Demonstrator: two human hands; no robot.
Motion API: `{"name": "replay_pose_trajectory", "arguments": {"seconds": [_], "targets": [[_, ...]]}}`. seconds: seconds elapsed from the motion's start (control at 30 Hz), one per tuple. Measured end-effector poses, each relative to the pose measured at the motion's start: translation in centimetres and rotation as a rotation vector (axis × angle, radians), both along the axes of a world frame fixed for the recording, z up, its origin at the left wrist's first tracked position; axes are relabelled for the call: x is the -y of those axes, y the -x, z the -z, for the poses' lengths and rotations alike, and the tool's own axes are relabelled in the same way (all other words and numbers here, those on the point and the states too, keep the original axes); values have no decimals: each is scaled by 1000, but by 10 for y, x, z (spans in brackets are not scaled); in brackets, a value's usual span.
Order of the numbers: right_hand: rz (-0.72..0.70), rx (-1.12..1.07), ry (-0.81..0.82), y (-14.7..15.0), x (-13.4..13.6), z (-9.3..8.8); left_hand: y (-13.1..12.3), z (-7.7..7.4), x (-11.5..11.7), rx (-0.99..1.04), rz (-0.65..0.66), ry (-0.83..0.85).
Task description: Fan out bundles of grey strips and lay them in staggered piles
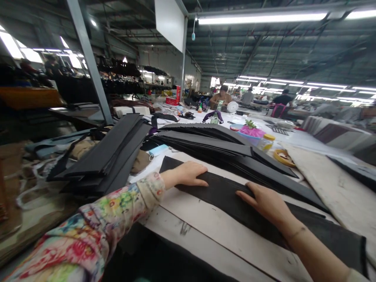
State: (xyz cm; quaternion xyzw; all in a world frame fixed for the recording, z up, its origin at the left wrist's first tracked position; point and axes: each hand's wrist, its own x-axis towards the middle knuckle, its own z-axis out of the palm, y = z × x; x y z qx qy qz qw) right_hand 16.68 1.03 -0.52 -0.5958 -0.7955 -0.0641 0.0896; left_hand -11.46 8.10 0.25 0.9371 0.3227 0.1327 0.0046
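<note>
A long black strip (226, 197) of sheet material, leather-like, lies across a pale board (217, 223) in front of me. On its left part rests my left hand (188, 174), fingers stretched along the far edge and thumb apart on the surface. My right hand (266, 201) lies farther along the same strip, its thumb on top and its fingers reaching over the far edge. Both hands look open; the undersides of the fingers are hidden. Just beyond them is a stack of similar black strips (205, 143).
More black strips (108, 147) are piled at the left. Behind the stack are a blue face mask (158, 149), a yellow-lidded jar (267, 141), a tape roll (283, 157) and a pink-wrapped plant pot (252, 131). A person (221, 98) sits across the table.
</note>
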Motion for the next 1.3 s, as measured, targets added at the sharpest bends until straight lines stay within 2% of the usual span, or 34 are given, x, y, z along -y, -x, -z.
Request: {"name": "replay_pose_trajectory", "arguments": {"seconds": [0.1,0.2,0.27,0.33,0.4,0.5,0.6,0.73,0.87,0.97,1.13,1.3], "targets": [[42,-114,238,-5,-20,-16,-5,-13,-24,-47,-6,283],[-35,-221,476,-8,-37,-22,-10,-16,-44,-118,10,493],[-59,-222,536,-10,-44,-16,-14,-9,-52,-126,-13,493],[-51,-192,527,-10,-48,-3,-18,1,-52,-110,-57,428],[-48,-161,508,-9,-50,11,-23,10,-44,-77,-105,334],[-58,-126,471,-11,-50,25,-32,22,-17,-22,-136,181],[-61,-90,433,-14,-50,29,-41,34,16,-46,-78,-22],[-53,-28,344,-12,-46,26,-41,45,46,-19,-80,-147],[-215,98,24,2,-28,23,-37,49,49,-48,-59,-202],[-330,178,-56,15,-5,29,-40,52,47,-105,-46,-253],[-319,374,-213,23,20,53,-44,58,50,-172,-6,-342],[-272,555,-281,29,20,62,-45,60,50,-197,-17,-350]]}}
